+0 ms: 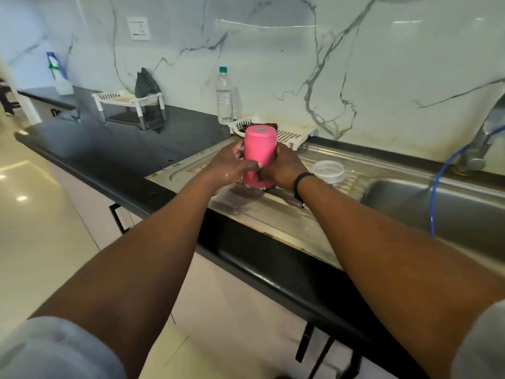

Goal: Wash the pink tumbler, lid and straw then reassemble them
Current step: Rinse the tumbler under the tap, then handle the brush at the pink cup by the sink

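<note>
Standing mouth-down on the steel drainboard [273, 214], near its back-left corner: pink tumbler [259, 157], gripped by left hand [232, 168] and right hand [284, 170]. Lid [328, 169]: apart, just right. Straw: unseen. Washing seemingly done; reassembly outstanding.

no legible text, small label on pink tumbler [259, 157] base unreadable

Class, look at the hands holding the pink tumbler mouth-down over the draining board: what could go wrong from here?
1. Both hands, left hand and right hand, look wet, so the pink tumbler might slip onto the steel draining board.
2. The clear lid lies close to the right wrist; a careless move could knock it toward the sink basin.
</note>
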